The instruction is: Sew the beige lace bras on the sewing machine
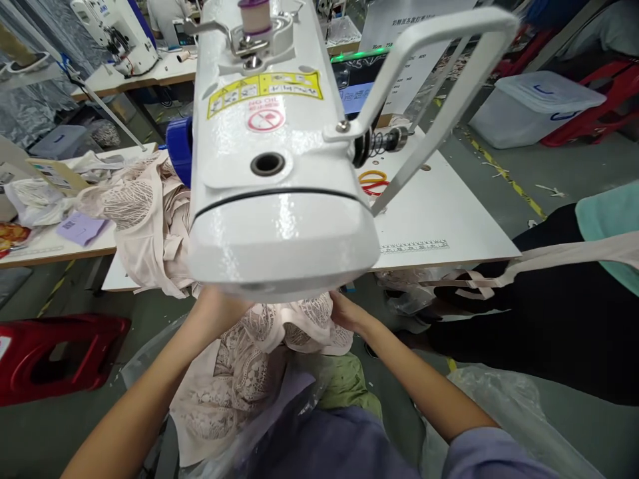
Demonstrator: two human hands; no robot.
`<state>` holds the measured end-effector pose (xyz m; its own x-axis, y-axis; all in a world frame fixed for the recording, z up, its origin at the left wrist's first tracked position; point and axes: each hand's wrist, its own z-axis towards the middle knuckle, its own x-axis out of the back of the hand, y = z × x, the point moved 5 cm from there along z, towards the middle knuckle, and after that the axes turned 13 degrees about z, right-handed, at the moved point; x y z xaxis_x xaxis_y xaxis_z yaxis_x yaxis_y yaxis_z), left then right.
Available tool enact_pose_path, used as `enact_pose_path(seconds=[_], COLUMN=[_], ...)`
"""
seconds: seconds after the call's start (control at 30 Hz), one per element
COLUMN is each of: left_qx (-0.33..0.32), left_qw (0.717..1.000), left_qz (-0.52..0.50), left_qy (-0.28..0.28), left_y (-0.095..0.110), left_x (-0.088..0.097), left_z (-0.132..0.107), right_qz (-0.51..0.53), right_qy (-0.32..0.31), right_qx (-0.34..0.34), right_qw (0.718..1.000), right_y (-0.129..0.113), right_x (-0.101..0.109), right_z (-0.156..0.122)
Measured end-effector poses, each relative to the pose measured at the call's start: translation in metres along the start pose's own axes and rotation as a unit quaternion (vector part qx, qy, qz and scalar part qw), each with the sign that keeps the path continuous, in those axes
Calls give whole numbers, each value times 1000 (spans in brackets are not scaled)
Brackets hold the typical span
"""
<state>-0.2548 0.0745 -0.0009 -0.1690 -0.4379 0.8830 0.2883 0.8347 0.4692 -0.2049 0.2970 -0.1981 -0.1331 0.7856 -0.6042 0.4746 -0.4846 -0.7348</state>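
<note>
A white sewing machine (pixel 284 239) stands right in front of me, its head covering the work under it. A beige lace bra (pixel 299 322) hangs below the head, over my lap. My left hand (pixel 219 311) reaches under the head at the bra's left side, and its fingers are hidden. At the right side, my right hand (pixel 344 311) has its fingers closed on the bra's edge, with the tips partly covered. More beige lace bras (pixel 219 399) lie piled on my lap, next to clear plastic.
Beige bras (pixel 154 226) are heaped on the table left of the machine. Yellow and red scissors (pixel 373 183) lie at right, behind a printed ruler (pixel 414 247). A red stool (pixel 60 359) stands at left. A person in black trousers (pixel 539 319) is close at right, near a beige strap (pixel 564 256).
</note>
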Motion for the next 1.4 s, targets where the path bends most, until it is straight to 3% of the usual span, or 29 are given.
enact_pose_path(seconds=[0.1,0.27,0.47,0.53,0.6,0.7,0.77,0.83,0.9,0.97,1.0,1.07,1.13,1.27,1.4], left_qx=[-30,-97,-21,-10,1,-1,-51,-146,-251,-288,-272,-180,-75,56,104], left_qw=[999,994,994,992,992,991,982,967,948,949,960,982,990,990,987], left_qz=[31,46,102,111,117,123,110,80,56,40,28,-13,-64,-125,-109], left_qy=[-13,21,-40,-56,-47,55,144,195,190,119,61,-52,-101,-12,51], left_y=[10,18,0,-8,-15,-11,9,41,71,85,84,68,44,13,6], left_x=[1,-3,-21,-22,-19,-6,-1,-5,-15,-30,-38,-51,-56,-50,-47], left_z=[0,2,1,-2,-10,-34,-58,-82,-98,-99,-94,-80,-68,-46,-30], right_qz=[93,197,249,241,222,162,98,-8,-139,-230,-258,-290,-324,-391,-370], right_qy=[-1,81,107,113,133,157,130,47,-83,-180,-194,-157,-84,21,41], right_qx=[-56,-35,-76,-48,20,124,149,144,123,112,112,118,131,161,130], right_qw=[994,976,960,963,966,966,975,988,979,950,940,937,933,906,919], right_y=[27,17,-1,-13,-32,-64,-80,-89,-89,-84,-82,-82,-85,-91,-92], right_x=[8,18,17,21,29,29,9,-31,-80,-118,-128,-131,-120,-97,-90], right_z=[-10,-24,-34,-39,-47,-65,-77,-85,-90,-93,-93,-87,-78,-55,-33])
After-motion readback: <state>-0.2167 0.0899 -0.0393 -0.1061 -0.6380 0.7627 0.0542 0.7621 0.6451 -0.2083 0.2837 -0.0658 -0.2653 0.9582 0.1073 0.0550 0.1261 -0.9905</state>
